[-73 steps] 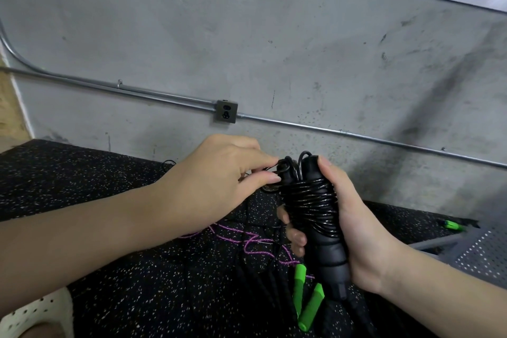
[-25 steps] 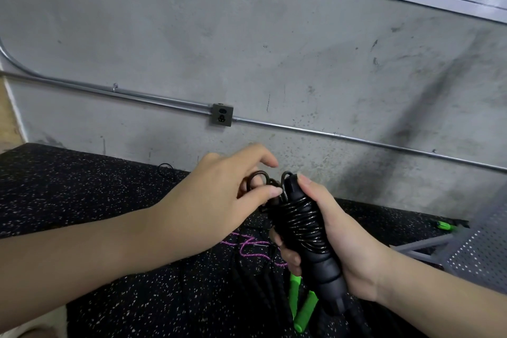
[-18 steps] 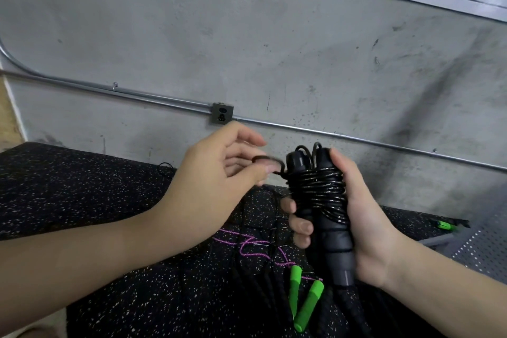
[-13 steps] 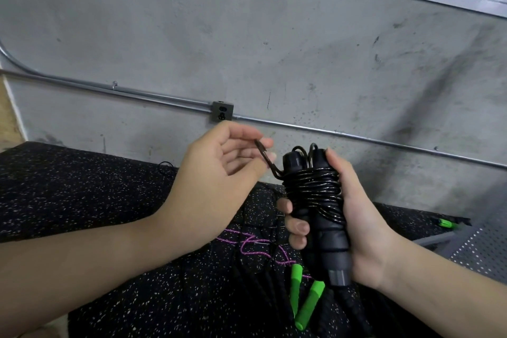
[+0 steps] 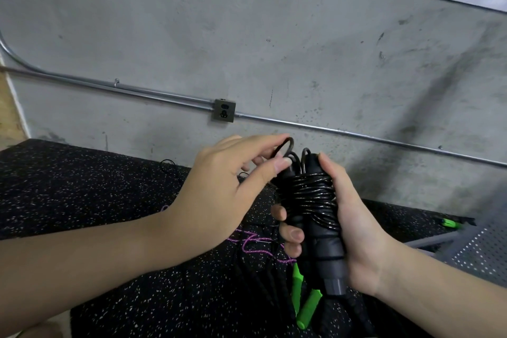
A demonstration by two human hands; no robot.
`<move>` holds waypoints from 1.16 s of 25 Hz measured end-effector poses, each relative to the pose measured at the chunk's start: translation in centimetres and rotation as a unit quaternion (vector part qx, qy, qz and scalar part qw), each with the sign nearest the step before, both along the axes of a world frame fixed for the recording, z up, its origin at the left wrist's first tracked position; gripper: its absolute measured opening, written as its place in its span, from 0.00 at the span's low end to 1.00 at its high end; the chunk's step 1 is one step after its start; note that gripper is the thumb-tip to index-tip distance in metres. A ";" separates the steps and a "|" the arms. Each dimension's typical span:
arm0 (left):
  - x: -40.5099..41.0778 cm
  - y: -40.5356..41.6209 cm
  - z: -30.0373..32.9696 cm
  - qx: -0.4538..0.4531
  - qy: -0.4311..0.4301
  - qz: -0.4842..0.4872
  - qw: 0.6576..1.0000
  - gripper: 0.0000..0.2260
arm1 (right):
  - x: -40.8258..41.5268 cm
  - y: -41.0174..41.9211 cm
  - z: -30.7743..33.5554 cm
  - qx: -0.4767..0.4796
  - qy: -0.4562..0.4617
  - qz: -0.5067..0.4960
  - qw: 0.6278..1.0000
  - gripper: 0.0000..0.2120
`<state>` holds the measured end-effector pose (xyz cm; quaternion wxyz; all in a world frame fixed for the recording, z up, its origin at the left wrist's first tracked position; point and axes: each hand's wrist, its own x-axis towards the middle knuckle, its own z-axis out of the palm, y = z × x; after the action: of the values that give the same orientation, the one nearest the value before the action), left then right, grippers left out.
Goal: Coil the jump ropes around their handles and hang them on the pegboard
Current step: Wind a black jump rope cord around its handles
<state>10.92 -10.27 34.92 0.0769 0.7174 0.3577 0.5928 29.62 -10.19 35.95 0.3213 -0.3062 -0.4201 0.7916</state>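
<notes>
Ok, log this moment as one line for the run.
stage: finishing coil | right hand: grips black handles, rope wound | left hand: pinches end loop | pegboard: not hung

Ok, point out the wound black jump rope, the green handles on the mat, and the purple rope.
black jump rope point(image 5: 315, 197), head view, glossy coils round the handles.
green handles point(image 5: 296, 282), head view, left handle's shaft.
purple rope point(image 5: 253, 245), head view, squiggle on the mat.

Two hands working a coiled black jump rope above a speckled mat

The right hand point(image 5: 356, 230) grips the paired black handles point(image 5: 321, 241) upright, glossy black rope point(image 5: 312, 197) wound round their upper part. The left hand point(image 5: 219, 195) pinches a rope loop point(image 5: 285, 145) at the top. Green handles point(image 5: 301, 302) and pink cord point(image 5: 252, 244) lie on the mat point(image 5: 82, 200) below.
</notes>
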 end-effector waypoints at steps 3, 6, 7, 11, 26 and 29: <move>-0.1 0.0 0.2 -0.012 -0.014 -0.021 1.000 0.14 | -0.1 0.0 0.1 -0.001 0.002 0.007 1.000 0.28; -0.2 0.3 -0.1 -0.009 0.007 -0.013 1.000 0.16 | -0.1 0.0 0.2 0.014 -0.003 0.012 1.000 0.29; -0.3 0.4 -0.2 -0.013 0.019 -0.009 1.000 0.15 | -0.1 0.0 0.3 0.018 -0.005 0.009 1.000 0.29; -0.9 0.6 0.0 -0.030 0.072 -0.020 0.997 0.14 | 0.1 0.2 0.3 0.048 -0.033 -0.012 0.998 0.28; -2.1 0.1 2.1 0.009 0.265 -0.007 0.964 0.14 | -0.1 -0.6 0.4 0.108 -0.134 -0.040 0.984 0.28; -2.1 -0.2 2.2 -0.040 0.260 -0.021 0.965 0.17 | 0.1 -0.6 0.3 0.116 -0.153 -0.036 0.981 0.29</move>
<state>8.83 -10.51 37.16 0.0222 0.8506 0.3737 0.3693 29.72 -10.79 36.27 0.3146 -0.3993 -0.5419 0.6693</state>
